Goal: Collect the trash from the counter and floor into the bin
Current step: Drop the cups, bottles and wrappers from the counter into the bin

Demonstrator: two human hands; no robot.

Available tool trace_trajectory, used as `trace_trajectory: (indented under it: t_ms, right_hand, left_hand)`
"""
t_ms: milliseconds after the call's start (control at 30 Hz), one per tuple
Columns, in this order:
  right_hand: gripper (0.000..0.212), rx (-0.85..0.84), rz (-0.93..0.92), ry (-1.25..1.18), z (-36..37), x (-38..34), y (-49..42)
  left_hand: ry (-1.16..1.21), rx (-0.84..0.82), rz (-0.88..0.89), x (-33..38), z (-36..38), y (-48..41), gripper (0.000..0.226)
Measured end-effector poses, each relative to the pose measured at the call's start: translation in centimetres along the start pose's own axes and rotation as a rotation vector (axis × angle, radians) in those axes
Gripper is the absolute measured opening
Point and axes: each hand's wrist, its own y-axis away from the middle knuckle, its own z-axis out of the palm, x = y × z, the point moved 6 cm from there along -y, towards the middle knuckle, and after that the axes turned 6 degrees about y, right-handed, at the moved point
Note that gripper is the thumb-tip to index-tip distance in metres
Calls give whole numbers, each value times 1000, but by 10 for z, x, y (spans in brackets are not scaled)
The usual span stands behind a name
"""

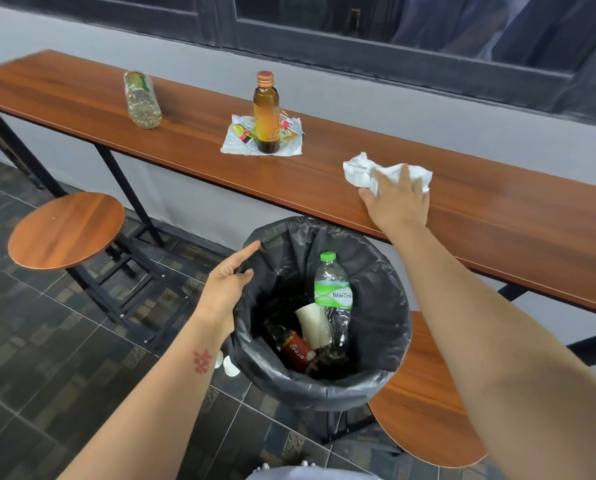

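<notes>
My left hand (228,278) grips the rim of the bin (386,379), which is lined with a black bag and held below the counter's front edge. Inside lie a green-labelled water bottle (332,292), a paper cup and a red can. My right hand (398,199) rests on a crumpled white tissue (357,168) on the wooden counter (192,133), fingers spread over it, thumb at the counter's edge. Further left an amber glass bottle (266,112) stands upright on a wrapper and napkin (236,142). A clear plastic bottle (141,100) lies on its side at the left.
A round wooden stool (66,230) stands at the left under the counter, another stool (428,403) at the right behind the bin. Small white scraps (229,367) lie on the dark tiled floor beside the bin. A grey wall and a window run behind the counter.
</notes>
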Motion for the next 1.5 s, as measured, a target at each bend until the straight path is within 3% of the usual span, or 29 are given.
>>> trace_trajectory:
  t_ms: [267, 433, 533, 700, 867, 967, 1233, 1500]
  right_hand:
    - [20, 249, -75, -266, -12, -1, 18]
    - [21, 390, -385, -384, -28, -25, 70]
    - [35, 445, -589, -406, -24, -38, 111]
    - [57, 220, -839, -309, 24, -59, 156]
    - [49, -240, -831, 24, 84, -64, 156]
    - [60, -446, -816, 152, 107, -61, 156]
    - [49, -206, -816, -1, 91, -96, 154]
    - [57, -24, -759, -137, 60, -163, 136]
  left_hand:
    - [-1, 43, 13, 5, -4, -6, 59]
    - [31, 85, -3, 6, -12, -3, 58]
    - [28, 116, 1, 10, -18, 3, 58]
    - [22, 143, 39, 14, -22, 18, 56]
    - [22, 178, 49, 13, -30, 31, 57]
    - [42, 200, 50, 10, -37, 36, 57]
    - [52, 270, 48, 12, -70, 30, 59]
    - [0, 201, 45, 37, -114, -16, 58]
